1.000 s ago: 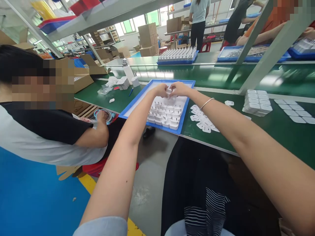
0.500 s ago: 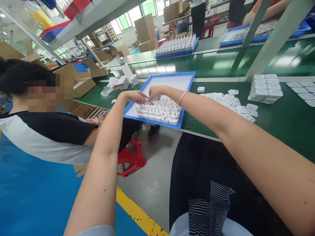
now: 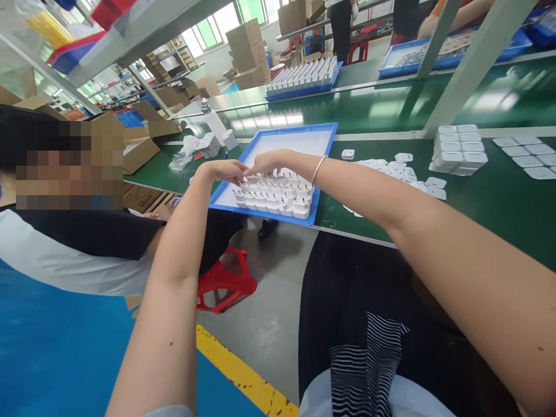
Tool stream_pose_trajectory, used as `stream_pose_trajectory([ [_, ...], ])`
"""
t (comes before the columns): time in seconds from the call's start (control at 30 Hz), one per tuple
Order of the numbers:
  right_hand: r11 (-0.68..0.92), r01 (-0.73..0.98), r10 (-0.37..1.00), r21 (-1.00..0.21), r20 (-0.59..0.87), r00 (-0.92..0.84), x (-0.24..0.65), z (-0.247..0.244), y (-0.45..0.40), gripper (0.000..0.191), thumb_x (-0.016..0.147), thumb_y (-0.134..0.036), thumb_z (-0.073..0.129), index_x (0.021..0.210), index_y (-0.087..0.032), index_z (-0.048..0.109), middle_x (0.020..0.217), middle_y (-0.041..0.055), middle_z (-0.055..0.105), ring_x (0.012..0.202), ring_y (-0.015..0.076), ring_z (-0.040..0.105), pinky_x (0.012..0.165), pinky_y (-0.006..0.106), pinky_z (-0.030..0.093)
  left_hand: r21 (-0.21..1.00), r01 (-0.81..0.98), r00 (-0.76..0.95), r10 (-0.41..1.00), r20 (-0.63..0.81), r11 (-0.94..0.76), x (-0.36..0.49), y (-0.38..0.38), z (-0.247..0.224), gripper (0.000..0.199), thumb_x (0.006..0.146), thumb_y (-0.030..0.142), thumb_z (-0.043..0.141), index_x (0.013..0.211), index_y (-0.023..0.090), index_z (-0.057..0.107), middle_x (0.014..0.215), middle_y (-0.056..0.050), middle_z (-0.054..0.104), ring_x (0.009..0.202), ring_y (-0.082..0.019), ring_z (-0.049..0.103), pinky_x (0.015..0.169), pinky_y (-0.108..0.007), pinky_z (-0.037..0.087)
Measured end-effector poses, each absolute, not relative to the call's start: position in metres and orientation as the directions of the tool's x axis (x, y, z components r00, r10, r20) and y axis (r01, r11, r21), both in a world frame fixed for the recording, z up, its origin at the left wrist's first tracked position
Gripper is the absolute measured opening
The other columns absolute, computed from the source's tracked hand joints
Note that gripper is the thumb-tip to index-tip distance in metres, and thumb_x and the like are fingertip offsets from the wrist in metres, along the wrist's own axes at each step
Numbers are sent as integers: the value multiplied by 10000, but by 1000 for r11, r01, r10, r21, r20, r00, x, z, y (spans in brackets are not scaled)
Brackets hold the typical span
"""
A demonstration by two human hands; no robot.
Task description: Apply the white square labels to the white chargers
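The left hand (image 3: 226, 169) and right hand (image 3: 268, 162) are covering some white pronged pieces (image 3: 271, 202), too crowded to count, and I can't tell whether either is gripping one, while one blue tray (image 3: 295, 140) is holding them on the green surface (image 3: 499, 202).

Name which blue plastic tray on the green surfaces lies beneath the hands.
The white-bottomed blue rectangular plastic tray nearest the wearer, under the left hand and right hand; the other blue trays sit farther back.
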State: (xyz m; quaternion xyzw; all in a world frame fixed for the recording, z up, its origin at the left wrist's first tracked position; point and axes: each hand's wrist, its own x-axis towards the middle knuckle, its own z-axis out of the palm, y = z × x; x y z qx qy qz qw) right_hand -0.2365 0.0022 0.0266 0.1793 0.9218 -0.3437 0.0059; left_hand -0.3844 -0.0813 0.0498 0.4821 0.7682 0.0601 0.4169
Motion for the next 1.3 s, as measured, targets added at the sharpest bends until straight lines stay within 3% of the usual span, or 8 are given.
stream_pose_trajectory([
  [0.23, 590, 374, 413, -716, -130, -901, -161, 43, 20, 668, 957, -608, 481, 1412, -120, 518, 1332, 178, 629, 1131, 298, 653, 926, 399, 555, 558, 647, -284, 844, -455, 519, -383, -90, 55, 513, 511, 97, 646, 996, 208, 771, 1019, -84, 732, 924, -262, 703, 860, -379, 563],
  [0.33, 537, 314, 501, -783, -4, -866, -98, 49, 23, 569, 958, -594, 489, 1328, -174, 593, 1305, 137, 648, 1123, 287, 654, 937, 415, 553, 620, 673, -406, 902, -145, 403, -369, -109, 57, 397, 588, 123, 645, 966, 191, 745, 1025, -103, 730, 969, -272, 687, 863, -397, 556],
  [0.43, 456, 296, 609, -839, 51, -792, -32, 50, 23, 468, 939, -534, 563, 1277, -219, 635, 1282, 111, 668, 1107, 273, 664, 942, 427, 553, 673, 736, -423, 825, 374, 72, -324, -138, 49, 186, 692, 136, 556, 787, 177, 711, 876, -67, 721, 866, -207, 671, 813, -331, 537],
  [0.5, 386, 281, 659, -879, 50, -751, 5, 45, 23, 410, 929, -480, 599, 1242, -223, 663, 1233, 105, 696, 1072, 264, 680, 956, 446, 551, 613, 745, -269, 722, 637, -263, -276, -160, 39, 146, 692, 90, 570, 667, 177, 685, 717, -25, 691, 727, -161, 649, 705, -280, 520],
  [0.57, 322, 296, 726, -899, 34, -687, 36, 37, 24, 349, 923, -445, 619, 1185, -228, 699, 1172, 99, 722, 1050, 265, 690, 973, 469, 539, 549, 704, -123, 684, 719, -450, -224, -176, 27, 204, 691, 20, 587, 677, 187, 703, 709, -3, 701, 697, -136, 653, 689, -264, 522],
  [0.8, 110, 195, 929, -975, 31, -369, 107, -5, 37, 101, 887, -138, 661, 913, -135, 758, 850, 112, 742, 771, 154, 695, 820, 325, 547, 617, 423, -153, 619, 770, -664, -115, -179, -3, 253, 774, 3, 686, 870, 222, 769, 949, -42, 719, 794, -143, 696, 690, -280, 582],
  [0.93, 35, 34, 987, -999, 29, -157, 137, -24, 51, 133, 896, -75, 617, 824, -122, 718, 721, 51, 676, 643, 95, 637, 713, 256, 524, 699, 257, -201, 670, 714, -667, -95, -173, -11, 260, 769, 4, 726, 921, 213, 753, 864, -34, 715, 737, -135, 684, 654, -276, 589],
  [1.3, 191, -170, 980, -967, 176, 96, 162, -22, 77, 177, 884, -85, 583, 780, -156, 708, 627, -15, 599, 560, 65, 561, 567, 179, 475, 785, 198, -220, 754, 619, -587, -75, -154, -48, 177, 763, 32, 751, 764, 207, 726, 788, -12, 718, 760, -137, 696, 704, -274, 571],
])
